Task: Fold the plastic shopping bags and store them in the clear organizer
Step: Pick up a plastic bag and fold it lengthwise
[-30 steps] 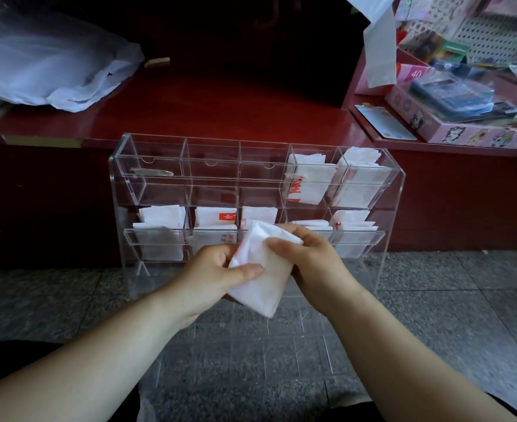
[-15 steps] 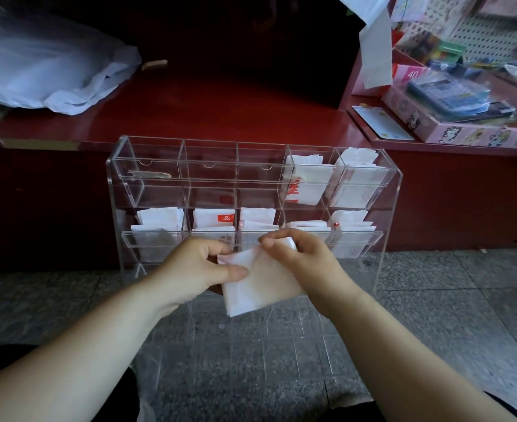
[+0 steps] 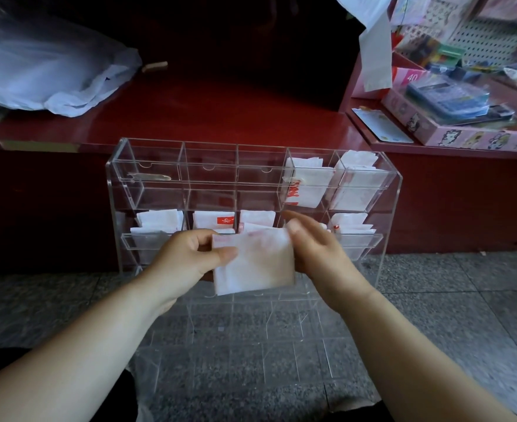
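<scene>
Between my hands is a folded white plastic bag (image 3: 255,263), a flat square held in front of the clear organizer (image 3: 115,190). My left hand (image 3: 187,258) pinches its left edge with thumb on top. My right hand (image 3: 315,249) pinches its upper right corner. The organizer stands on the floor against a red counter. Its top row holds folded bags (image 3: 307,184) in the two right compartments, and the three left ones hold none. The second row holds folded bags (image 3: 159,222) in several compartments, partly hidden by my hands.
A loose white plastic bag (image 3: 50,74) lies on the red counter (image 3: 220,117) at the back left. Boxes of stationery (image 3: 452,117) crowd the raised shelf at the right. The organizer's lower clear tiers (image 3: 251,345) extend toward me over the grey stone floor (image 3: 452,300).
The folded bag has turned from a tilted diamond to a level square and risen slightly. My right hand has shifted from its upper edge to its right corner.
</scene>
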`<state>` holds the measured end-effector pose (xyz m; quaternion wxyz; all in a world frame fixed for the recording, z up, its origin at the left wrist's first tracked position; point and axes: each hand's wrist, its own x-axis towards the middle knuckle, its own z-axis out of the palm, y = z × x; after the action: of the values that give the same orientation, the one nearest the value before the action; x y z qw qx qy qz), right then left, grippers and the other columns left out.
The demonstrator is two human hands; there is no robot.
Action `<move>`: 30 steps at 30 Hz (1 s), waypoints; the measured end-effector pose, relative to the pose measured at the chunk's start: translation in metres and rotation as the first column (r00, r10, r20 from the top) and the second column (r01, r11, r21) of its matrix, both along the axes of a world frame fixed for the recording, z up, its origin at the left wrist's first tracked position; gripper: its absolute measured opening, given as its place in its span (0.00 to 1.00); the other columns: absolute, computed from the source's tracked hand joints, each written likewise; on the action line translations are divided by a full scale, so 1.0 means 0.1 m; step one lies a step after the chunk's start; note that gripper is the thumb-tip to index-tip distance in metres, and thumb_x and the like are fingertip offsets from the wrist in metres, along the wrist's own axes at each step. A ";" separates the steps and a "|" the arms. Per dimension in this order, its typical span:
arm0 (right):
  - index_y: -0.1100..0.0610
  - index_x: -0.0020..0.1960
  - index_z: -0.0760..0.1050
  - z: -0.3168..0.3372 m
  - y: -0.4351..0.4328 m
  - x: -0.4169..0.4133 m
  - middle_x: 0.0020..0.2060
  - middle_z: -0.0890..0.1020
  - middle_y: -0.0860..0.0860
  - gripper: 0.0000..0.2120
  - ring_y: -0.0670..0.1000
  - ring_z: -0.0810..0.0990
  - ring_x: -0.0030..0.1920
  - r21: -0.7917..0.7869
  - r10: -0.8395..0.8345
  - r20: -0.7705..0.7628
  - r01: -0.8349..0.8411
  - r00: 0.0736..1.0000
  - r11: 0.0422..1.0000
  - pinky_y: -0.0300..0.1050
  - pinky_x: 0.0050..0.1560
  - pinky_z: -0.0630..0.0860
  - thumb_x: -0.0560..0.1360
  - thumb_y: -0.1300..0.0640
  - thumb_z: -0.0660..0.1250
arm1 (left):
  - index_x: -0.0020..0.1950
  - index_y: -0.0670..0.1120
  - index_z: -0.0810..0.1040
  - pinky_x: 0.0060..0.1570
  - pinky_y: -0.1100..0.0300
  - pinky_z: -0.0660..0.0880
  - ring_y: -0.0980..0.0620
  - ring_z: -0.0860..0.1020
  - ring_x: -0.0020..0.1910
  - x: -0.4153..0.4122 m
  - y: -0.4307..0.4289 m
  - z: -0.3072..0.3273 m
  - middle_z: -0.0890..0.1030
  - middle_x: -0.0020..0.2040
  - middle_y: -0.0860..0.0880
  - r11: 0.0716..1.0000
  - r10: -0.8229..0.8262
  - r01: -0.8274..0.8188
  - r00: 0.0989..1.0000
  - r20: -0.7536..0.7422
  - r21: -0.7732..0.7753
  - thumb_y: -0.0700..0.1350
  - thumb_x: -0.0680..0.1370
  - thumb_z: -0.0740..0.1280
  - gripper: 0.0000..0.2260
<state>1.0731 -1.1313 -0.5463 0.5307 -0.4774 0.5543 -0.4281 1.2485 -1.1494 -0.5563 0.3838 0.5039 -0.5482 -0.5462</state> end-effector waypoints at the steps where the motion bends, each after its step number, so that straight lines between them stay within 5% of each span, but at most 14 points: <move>1: 0.46 0.45 0.74 0.00 0.01 0.01 0.46 0.81 0.52 0.02 0.49 0.80 0.46 -0.001 0.047 -0.085 -0.047 0.995 0.999 0.45 0.49 0.76 0.74 0.52 0.67 | 0.37 0.48 0.78 0.35 0.75 0.71 0.67 0.77 0.30 0.00 0.00 0.00 0.81 0.29 0.60 1.000 0.015 -0.015 1.000 -0.009 -0.005 0.35 0.73 0.67 0.09; 5: 0.65 0.41 0.76 -0.04 0.00 0.06 0.36 0.79 0.58 0.08 0.50 0.74 0.38 -0.106 -0.098 -0.135 0.084 0.986 0.991 0.46 0.41 0.72 0.75 0.61 0.65 | 0.40 0.47 0.77 0.30 0.70 0.75 0.61 0.79 0.31 -0.03 0.02 0.00 0.82 0.29 0.57 0.998 -0.011 0.014 0.999 -0.040 0.068 0.33 0.72 0.67 0.09; 8: 0.63 0.41 0.75 -0.05 -0.02 0.04 0.33 0.72 0.52 0.12 0.43 0.69 0.34 -0.117 -0.116 -0.110 0.103 0.987 0.988 0.36 0.36 0.66 0.77 0.56 0.61 | 0.40 0.45 0.77 0.27 0.68 0.75 0.59 0.80 0.28 -0.06 0.04 0.00 0.82 0.28 0.54 0.994 -0.043 0.044 0.999 -0.007 0.103 0.31 0.73 0.66 0.09; 11: 0.64 0.44 0.74 -0.03 -0.05 -0.02 0.36 0.74 0.52 0.15 0.46 0.72 0.38 -0.136 -0.120 -0.110 0.104 0.987 0.985 0.41 0.41 0.70 0.77 0.52 0.61 | 0.38 0.45 0.77 0.28 0.69 0.75 0.60 0.79 0.26 -0.04 0.00 0.04 0.81 0.26 0.53 0.998 0.058 -0.058 0.998 0.000 0.034 0.32 0.74 0.65 0.09; 13: 0.58 0.47 0.75 0.06 -0.11 -0.10 0.38 0.78 0.48 0.03 0.41 0.77 0.39 -0.229 -0.168 -0.153 0.131 0.974 0.965 0.34 0.44 0.74 0.77 0.60 0.62 | 0.38 0.47 0.77 0.29 0.68 0.76 0.60 0.78 0.27 0.01 -0.06 0.08 0.81 0.27 0.54 0.989 0.138 -0.137 0.990 0.017 -0.051 0.34 0.74 0.66 0.09; 16: 0.58 0.52 0.75 0.23 -0.31 -0.33 0.38 0.78 0.46 0.09 0.33 0.76 0.32 -0.344 -0.274 -0.222 0.188 0.936 0.920 0.25 0.37 0.71 0.75 0.67 0.63 | 0.37 0.50 0.77 0.34 0.60 0.75 0.55 0.77 0.29 0.09 -0.18 0.13 0.81 0.27 0.56 0.951 0.262 -0.244 0.962 0.081 -0.190 0.36 0.74 0.67 0.09; 20: 0.59 0.54 0.79 0.49 -0.74 -0.59 0.42 0.80 0.54 0.12 0.37 0.73 0.29 -0.402 -0.324 -0.576 0.085 0.751 0.912 0.26 0.32 0.67 0.75 0.68 0.62 | 0.35 0.53 0.76 0.38 0.58 0.72 0.51 0.76 0.31 0.12 -0.33 0.21 0.79 0.26 0.60 0.901 0.361 -0.312 0.924 0.126 -0.301 0.38 0.74 0.67 0.11; 23: 0.61 0.54 0.79 0.68 -1.11 -0.61 0.49 0.82 0.57 0.11 0.44 0.76 0.41 -0.307 -0.206 -0.797 -0.087 0.567 0.948 0.32 0.40 0.67 0.75 0.65 0.64 | 0.34 0.48 0.77 0.35 0.59 0.70 0.49 0.77 0.33 0.12 -0.41 0.25 0.79 0.27 0.54 0.877 0.394 -0.308 0.900 0.186 -0.368 0.39 0.73 0.68 0.08; 27: 0.58 0.54 0.80 0.84 -1.48 -0.50 0.51 0.82 0.54 0.11 0.49 0.77 0.47 -0.109 -0.039 -0.944 -0.197 0.328 0.974 0.35 0.46 0.68 0.75 0.63 0.63 | 0.36 0.40 0.78 0.33 0.53 0.72 0.42 0.78 0.34 0.11 -0.48 0.29 0.80 0.31 0.42 0.867 0.399 -0.286 0.889 0.224 -0.409 0.41 0.72 0.70 0.07; 30: 0.59 0.53 0.80 0.86 -1.55 -0.47 0.50 0.82 0.54 0.10 0.47 0.74 0.44 -0.098 -0.011 -0.959 -0.296 0.282 0.950 0.32 0.40 0.63 0.74 0.64 0.63 | 0.33 0.42 0.77 0.30 0.57 0.65 0.45 0.76 0.30 0.15 -0.50 0.34 0.79 0.29 0.43 0.865 0.375 -0.249 0.897 0.233 -0.435 0.43 0.70 0.73 0.09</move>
<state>1.0261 -1.2863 -0.4599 0.0675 -0.7494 0.6538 -0.0794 1.2635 -1.1991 -0.5222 0.4705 0.5784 -0.6100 -0.2681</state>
